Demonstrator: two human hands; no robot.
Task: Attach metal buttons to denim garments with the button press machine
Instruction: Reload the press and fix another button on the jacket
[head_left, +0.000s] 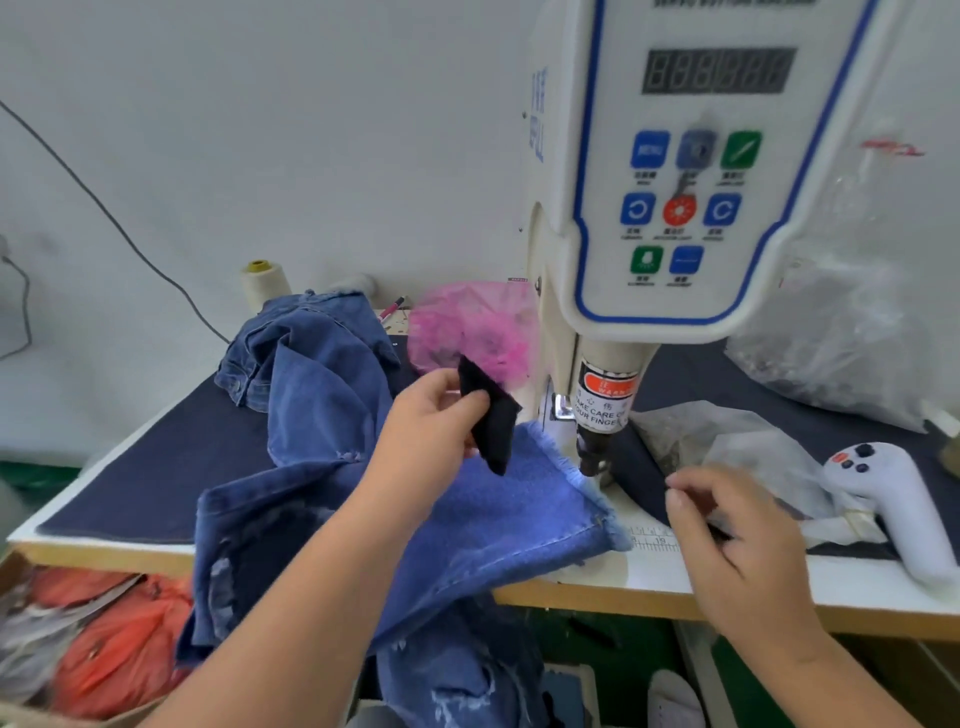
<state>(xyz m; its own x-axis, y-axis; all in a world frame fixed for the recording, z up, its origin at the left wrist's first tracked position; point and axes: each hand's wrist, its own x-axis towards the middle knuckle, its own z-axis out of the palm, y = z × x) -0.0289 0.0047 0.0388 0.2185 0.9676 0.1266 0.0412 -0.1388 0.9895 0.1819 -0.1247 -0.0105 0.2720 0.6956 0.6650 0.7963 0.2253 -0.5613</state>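
Head view shows the left hand (434, 415) raised over the work, thumb and fingers pinching a small dark fabric scrap (491, 415) that hangs clear of everything below it. The right hand (737, 535) sits lower and to the right, above the table's front edge, fingers curled with thumb and forefinger drawn together; whether they hold a button is too small to tell.

Beneath the left hand lies the denim garment (467, 525), its frayed edge lit and resting just beside the press head (597, 457) of the button press machine (675, 208). The rest of it spills back over the dark table mat (156, 467) and down off the front. A clear plastic bag (727, 447) lies just right of the press head, with a white handheld controller (893, 504) beyond it and a pink bag (467, 332) behind.

As I judge it, the fabric is near the die but not yet squared under it. The weight of cloth hanging off the table could drag the edge out of line and put a button off its mark. The right fingertips are also close to the press head, which carries a finger warning label (605, 402); a stroke triggered while they reach in could pinch them.
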